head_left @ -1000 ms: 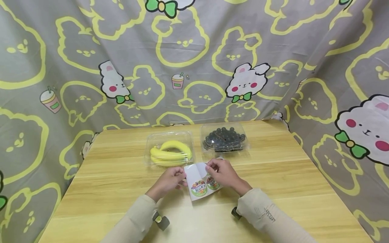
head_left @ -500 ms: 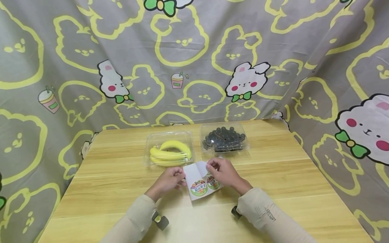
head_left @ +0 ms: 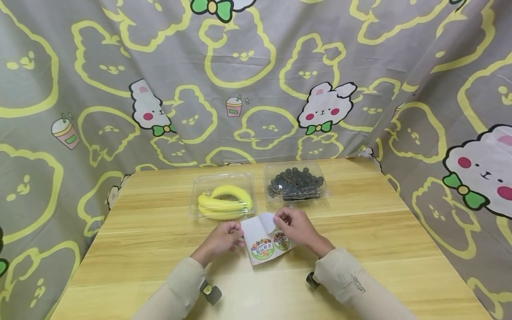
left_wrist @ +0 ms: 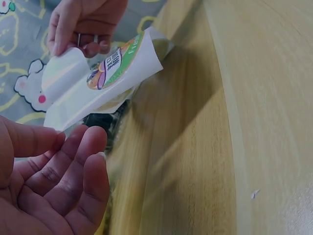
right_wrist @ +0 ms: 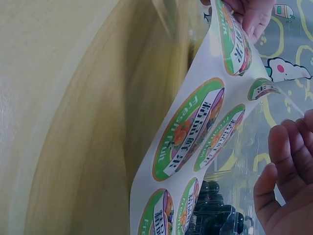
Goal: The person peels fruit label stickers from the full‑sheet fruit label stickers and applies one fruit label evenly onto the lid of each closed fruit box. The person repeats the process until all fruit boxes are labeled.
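Between finger and thumb, my left hand (head_left: 222,238) pinches the left edge of a white sheet of stickers (head_left: 251,231), held above the table. Round fruit labels in green and white are printed on it, with several showing in the right wrist view. My right hand (head_left: 298,227) pinches the rim of one round sticker (head_left: 267,223), which is curled partly off the sheet with its white back showing. In the left wrist view this sticker (left_wrist: 66,73) bends up toward the right fingertips. Its far part still joins the sheet in the right wrist view.
Behind the hands stand two clear plastic boxes on the wooden table (head_left: 360,222): one with yellow bananas (head_left: 226,202), one with dark grapes (head_left: 295,183). A patterned curtain (head_left: 256,66) hangs around the table's back and sides. A small white scrap (left_wrist: 255,194) lies on the table.
My right hand has shifted slightly to the right with the sticker's rim, and the sticker is lifted a little further. The left hand stays nearly in place.
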Motion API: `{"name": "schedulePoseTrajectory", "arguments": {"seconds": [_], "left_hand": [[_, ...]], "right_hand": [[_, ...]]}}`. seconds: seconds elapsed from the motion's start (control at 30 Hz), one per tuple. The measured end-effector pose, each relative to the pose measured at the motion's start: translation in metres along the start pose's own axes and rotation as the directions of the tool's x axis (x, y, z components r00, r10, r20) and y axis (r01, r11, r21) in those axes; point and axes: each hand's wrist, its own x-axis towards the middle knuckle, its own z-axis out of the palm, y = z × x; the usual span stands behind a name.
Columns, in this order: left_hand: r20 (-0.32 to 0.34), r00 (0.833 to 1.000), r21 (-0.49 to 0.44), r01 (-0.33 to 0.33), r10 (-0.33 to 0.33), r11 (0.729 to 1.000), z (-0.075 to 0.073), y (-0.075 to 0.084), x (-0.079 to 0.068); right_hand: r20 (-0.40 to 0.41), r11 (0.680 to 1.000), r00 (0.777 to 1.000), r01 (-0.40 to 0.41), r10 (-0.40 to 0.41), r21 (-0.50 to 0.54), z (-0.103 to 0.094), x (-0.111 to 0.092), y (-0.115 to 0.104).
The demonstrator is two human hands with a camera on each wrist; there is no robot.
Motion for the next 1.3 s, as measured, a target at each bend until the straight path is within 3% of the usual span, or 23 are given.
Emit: {"name": "schedulePoseTrajectory", "arguments": {"seconds": [0.43,0.83,1.3], "left_hand": [[-0.007,1.0,0.005,0.009,-0.009,1.0,-0.0016,-0.0013,0.0005],[-0.005,1.0,0.014,0.012,-0.012,1.0,-0.0023,-0.0004,-0.001],[0.007,1.0,-0.002,0.024,-0.024,1.0,-0.0035,-0.0014,-0.001]], "right_hand": [[0.001,0.999,0.999,-0.034,0.034,-0.003,-0.0029,0.001,-0.0012],[-0.054,0.999,0.998,-0.04,0.039,-0.016,-0.0037,0.0016,-0.0004],[-0.046,0.998,0.998,-0.045,0.047,0.051,-0.0089,-0.0011,0.0028]]}}
